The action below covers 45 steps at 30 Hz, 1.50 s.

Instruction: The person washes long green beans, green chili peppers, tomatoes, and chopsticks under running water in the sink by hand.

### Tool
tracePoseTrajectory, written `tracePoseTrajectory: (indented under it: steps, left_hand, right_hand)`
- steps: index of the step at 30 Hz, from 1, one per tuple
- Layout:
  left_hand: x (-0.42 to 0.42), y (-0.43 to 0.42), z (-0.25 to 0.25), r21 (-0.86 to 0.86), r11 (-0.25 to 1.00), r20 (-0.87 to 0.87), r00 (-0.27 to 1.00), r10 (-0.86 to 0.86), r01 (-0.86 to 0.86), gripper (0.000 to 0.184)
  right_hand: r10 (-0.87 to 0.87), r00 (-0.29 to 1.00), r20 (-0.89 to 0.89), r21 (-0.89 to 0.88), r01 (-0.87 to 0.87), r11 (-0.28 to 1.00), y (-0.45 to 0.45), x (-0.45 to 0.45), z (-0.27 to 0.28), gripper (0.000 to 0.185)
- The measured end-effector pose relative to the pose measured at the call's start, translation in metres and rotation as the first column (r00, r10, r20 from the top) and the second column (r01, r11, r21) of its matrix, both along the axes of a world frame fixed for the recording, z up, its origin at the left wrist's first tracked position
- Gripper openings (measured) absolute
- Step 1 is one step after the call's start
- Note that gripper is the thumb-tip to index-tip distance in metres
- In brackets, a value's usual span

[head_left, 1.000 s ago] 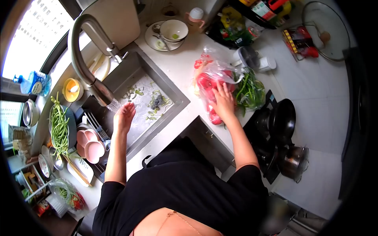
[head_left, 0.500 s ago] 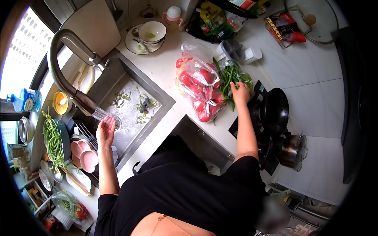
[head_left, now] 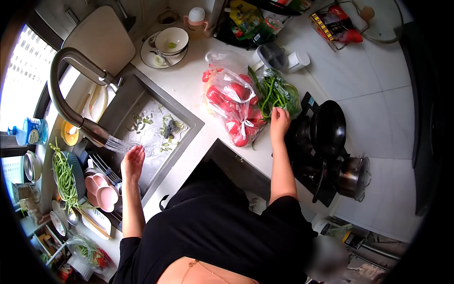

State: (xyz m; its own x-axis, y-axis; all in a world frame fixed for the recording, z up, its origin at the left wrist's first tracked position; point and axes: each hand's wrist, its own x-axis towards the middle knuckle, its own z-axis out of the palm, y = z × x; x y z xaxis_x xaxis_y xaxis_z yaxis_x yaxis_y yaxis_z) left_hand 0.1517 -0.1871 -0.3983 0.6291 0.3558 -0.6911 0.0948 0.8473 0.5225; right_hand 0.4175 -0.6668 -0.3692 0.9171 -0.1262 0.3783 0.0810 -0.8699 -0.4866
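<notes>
My left hand [head_left: 133,163] is in the sink [head_left: 163,173], its fingers apart and slightly cupped beside the stream from the faucet [head_left: 92,130]. Cut green pieces and a dark grey scrubber [head_left: 170,128] lie on the wet sink bottom. On the counter, my right hand [head_left: 280,124] has its fingertips drawn together at the near edge of a clear plastic bag [head_left: 292,97] of long green peppers [head_left: 267,97]. What the fingertips pinch, if anything, is too small to tell. Directly left of it sits a tied clear bag of red tomatoes [head_left: 236,111].
A black wok [head_left: 328,130] and a steel pot [head_left: 352,177] stand on the stove at right. Green beans [head_left: 65,175], a pink divided dish [head_left: 101,191] and chopsticks [head_left: 92,220] crowd the left. A bowl [head_left: 171,40] rests on a plate behind the sink.
My right hand has drawn back slightly toward me from the green peppers. My left hand has moved a little lower beside the water stream. The view has shifted slightly.
</notes>
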Motion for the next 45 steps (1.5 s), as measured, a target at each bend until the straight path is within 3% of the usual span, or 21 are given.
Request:
tracePoseTrajectory:
  steps: [1,3,5,8,11,14,18,19,21,23,24,26,30,31,32,34,37,38,40,41,45]
  left_hand:
    - [0.002,-0.002,-0.002,0.0,1.0,-0.001,1.0,-0.008,0.008,0.026]
    - [0.005,-0.005,-0.001,0.015,0.999,0.001,0.999,-0.047,0.047,0.025]
    - [0.013,-0.01,0.003,-0.002,0.998,-0.001,0.998,-0.063,0.063,0.025]
    - [0.022,-0.018,0.01,0.002,0.996,0.014,0.996,-0.093,0.093,0.025]
    - [0.03,-0.031,0.029,0.052,0.992,-0.022,0.993,-0.113,0.114,0.026]
    - [0.026,-0.031,0.03,0.073,0.989,-0.023,0.992,-0.127,0.129,0.026]
    - [0.014,-0.025,0.019,0.086,0.991,-0.033,0.994,-0.101,0.104,0.026]
    - [0.012,-0.022,0.017,0.083,0.992,-0.04,0.995,-0.091,0.094,0.026]
    - [0.008,-0.016,0.014,0.071,0.995,-0.037,0.997,-0.072,0.075,0.025]
    - [0.007,-0.004,0.005,0.034,0.999,-0.017,0.999,-0.03,0.031,0.023]
    - [0.011,-0.002,0.005,0.014,1.0,-0.017,1.0,-0.008,0.008,0.023]
    - [0.016,0.001,0.008,0.018,1.0,0.006,1.0,0.003,-0.003,0.023]
    - [0.03,-0.005,0.017,0.039,0.999,0.03,0.999,-0.027,0.026,0.024]
    - [0.032,-0.007,0.016,0.036,0.998,0.039,0.998,-0.045,0.044,0.024]
    - [0.033,-0.009,0.016,0.032,0.998,0.047,0.997,-0.063,0.061,0.024]
    - [0.034,-0.014,0.015,0.034,0.997,0.025,0.997,-0.072,0.071,0.023]
    - [0.031,-0.019,0.017,0.058,0.996,-0.012,0.997,-0.072,0.073,0.023]
    - [0.029,-0.019,0.017,0.047,0.996,-0.022,0.997,-0.071,0.072,0.024]
    - [0.025,-0.019,0.015,0.022,0.997,-0.036,0.997,-0.072,0.073,0.024]
    - [0.023,-0.02,0.014,0.017,0.997,-0.039,0.997,-0.072,0.073,0.024]
    - [0.019,-0.018,0.011,0.005,0.999,-0.045,0.998,-0.047,0.048,0.024]
  right_hand:
    - [0.095,0.986,0.14,0.015,-0.098,0.995,0.012,0.013,0.01,0.014]
    - [0.144,0.982,0.124,-0.001,-0.145,0.989,0.018,0.05,0.01,0.013]
    - [0.273,0.937,0.219,-0.177,-0.237,0.955,0.027,0.086,0.009,0.015]
    - [0.149,0.985,-0.087,-0.575,-0.171,0.8,0.031,0.116,0.002,0.02]
    - [-0.209,0.948,-0.241,-0.812,-0.079,0.578,0.036,0.124,0.02,0.026]
    - [-0.258,0.896,-0.362,-0.816,-0.171,0.552,0.026,0.129,0.035,0.025]
    - [-0.164,0.898,-0.409,-0.793,-0.26,0.551,0.005,0.14,0.051,0.021]
    - [0.056,0.898,-0.436,-0.681,-0.37,0.632,0.001,0.134,0.066,0.018]
    - [0.331,0.912,-0.244,-0.483,-0.41,0.773,0.007,0.131,0.082,0.019]
    - [0.443,0.894,-0.073,-0.392,-0.434,0.811,0.014,0.128,0.097,0.018]
    - [0.478,0.878,-0.028,-0.089,-0.478,0.874,0.019,0.13,0.101,0.018]
    - [0.499,0.862,0.086,0.512,-0.468,0.721,0.031,0.138,0.11,0.017]
    - [0.385,0.923,0.029,0.482,-0.35,0.803,0.056,0.154,0.125,0.017]
    - [0.423,0.906,-0.007,0.53,-0.355,0.77,0.061,0.167,0.105,0.021]
    - [0.421,0.901,-0.109,0.438,-0.336,0.833,0.062,0.175,0.085,0.025]
    - [0.414,0.871,-0.264,0.549,-0.217,0.807,0.074,0.179,0.048,0.028]
    - [0.323,0.868,-0.376,0.048,-0.33,0.943,0.065,0.195,-0.019,0.034]
    - [0.322,0.898,-0.301,-0.058,-0.355,0.933,0.065,0.188,-0.032,0.034]
    - [-0.024,0.855,-0.518,-0.273,-0.139,0.952,0.089,0.164,-0.012,0.032]
    - [-0.125,0.813,-0.569,-0.252,-0.028,0.967,0.091,0.17,-0.021,0.031]
    - [-0.164,0.63,-0.759,-0.355,-0.189,0.916,0.09,0.171,-0.005,0.031]
